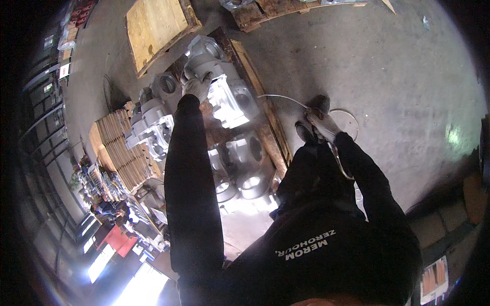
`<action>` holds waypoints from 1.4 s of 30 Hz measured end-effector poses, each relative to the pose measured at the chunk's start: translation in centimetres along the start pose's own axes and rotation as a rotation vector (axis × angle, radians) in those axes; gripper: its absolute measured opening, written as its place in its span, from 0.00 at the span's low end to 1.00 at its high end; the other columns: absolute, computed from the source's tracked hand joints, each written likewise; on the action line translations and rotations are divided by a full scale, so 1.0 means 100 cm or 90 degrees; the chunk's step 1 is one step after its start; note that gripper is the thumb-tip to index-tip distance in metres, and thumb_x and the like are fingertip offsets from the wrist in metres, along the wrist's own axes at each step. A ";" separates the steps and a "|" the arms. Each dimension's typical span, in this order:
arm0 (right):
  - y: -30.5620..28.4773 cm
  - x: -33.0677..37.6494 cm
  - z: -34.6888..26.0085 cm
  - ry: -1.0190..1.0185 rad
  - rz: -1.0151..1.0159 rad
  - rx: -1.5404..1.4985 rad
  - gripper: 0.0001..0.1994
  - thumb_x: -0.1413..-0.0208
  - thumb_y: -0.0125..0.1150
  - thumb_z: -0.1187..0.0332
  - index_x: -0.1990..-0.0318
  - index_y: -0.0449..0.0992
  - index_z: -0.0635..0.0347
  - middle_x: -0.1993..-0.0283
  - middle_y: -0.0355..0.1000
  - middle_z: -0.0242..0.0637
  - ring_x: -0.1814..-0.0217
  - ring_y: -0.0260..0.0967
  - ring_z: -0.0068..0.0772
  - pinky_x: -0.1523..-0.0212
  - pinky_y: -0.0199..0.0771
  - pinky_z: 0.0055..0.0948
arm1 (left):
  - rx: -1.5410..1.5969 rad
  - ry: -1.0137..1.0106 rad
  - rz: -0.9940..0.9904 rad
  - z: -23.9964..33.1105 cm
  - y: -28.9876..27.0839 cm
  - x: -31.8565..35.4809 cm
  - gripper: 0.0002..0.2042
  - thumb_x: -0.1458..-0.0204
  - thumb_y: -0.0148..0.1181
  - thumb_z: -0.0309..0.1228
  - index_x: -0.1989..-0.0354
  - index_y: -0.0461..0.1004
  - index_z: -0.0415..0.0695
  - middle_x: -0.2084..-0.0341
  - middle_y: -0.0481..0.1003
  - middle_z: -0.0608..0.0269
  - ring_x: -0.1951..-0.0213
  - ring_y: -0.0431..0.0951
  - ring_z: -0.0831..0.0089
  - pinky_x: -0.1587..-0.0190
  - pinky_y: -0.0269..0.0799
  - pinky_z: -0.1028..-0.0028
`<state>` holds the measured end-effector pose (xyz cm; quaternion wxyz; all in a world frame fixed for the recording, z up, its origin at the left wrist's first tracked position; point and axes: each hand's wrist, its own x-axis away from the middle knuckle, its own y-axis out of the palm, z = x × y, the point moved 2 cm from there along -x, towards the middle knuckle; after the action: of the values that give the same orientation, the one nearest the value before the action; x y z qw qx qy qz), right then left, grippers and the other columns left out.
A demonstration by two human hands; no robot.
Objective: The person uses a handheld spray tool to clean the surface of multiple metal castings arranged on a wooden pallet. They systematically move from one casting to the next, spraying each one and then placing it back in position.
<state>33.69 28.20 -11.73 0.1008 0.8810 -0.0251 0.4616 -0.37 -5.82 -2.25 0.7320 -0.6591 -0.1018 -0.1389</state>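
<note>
A large grey metal casting [206,64] with round openings lies on a wooden pallet, ahead and left of me. On it rests my left hand [198,86], in a light glove, thumb and fingers apart. Beside it a brightly lit casting face [224,104] catches the light. My right hand [323,125], also gloved, is closed around a thin, pale, flexible strip [286,97], perhaps a strap or cable. One end of the strip runs left to the pallet's edge. The rest curves in a loop by my right forearm. What the strip touches at the castings is hidden.
More castings stand nearer me [245,153] and to the left [153,127]. A pallet plank [260,102] edges the load. Beyond are a plywood-topped pallet [155,30] and another wooden pallet [255,15]. Stacked cardboard [117,148] sits left. My shoes [319,103] are on the concrete floor [408,92].
</note>
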 end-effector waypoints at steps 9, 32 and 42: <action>-0.012 0.038 0.002 -0.196 0.015 0.222 0.22 0.34 0.51 0.48 0.52 0.76 0.59 0.70 0.75 0.39 0.68 0.74 0.38 0.65 0.73 0.39 | -0.093 -0.002 -0.081 0.018 -0.010 0.007 0.53 0.47 0.48 0.68 0.28 0.44 0.31 0.29 0.37 0.33 0.30 0.48 0.38 0.30 0.53 0.58; 0.031 -0.013 -0.135 -0.012 -0.120 0.199 0.19 0.34 0.51 0.49 0.65 0.74 0.55 0.76 0.65 0.25 0.77 0.61 0.19 0.76 0.61 0.26 | 0.013 -0.062 -0.105 0.021 -0.021 0.019 0.57 0.48 0.55 0.63 0.27 0.26 0.35 0.28 0.36 0.33 0.28 0.44 0.41 0.28 0.48 0.59; 0.029 -0.057 -0.116 -0.063 -0.164 0.229 0.16 0.33 0.51 0.52 0.60 0.74 0.56 0.71 0.69 0.29 0.67 0.66 0.23 0.65 0.67 0.23 | -0.046 -0.046 -0.080 -0.003 0.000 0.001 0.58 0.49 0.57 0.63 0.27 0.25 0.39 0.29 0.36 0.33 0.29 0.48 0.38 0.29 0.52 0.57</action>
<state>20.64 27.45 -9.56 -0.0015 0.9024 0.1655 0.3980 -0.29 -6.09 -2.24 0.6933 -0.6823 -0.1640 -0.1643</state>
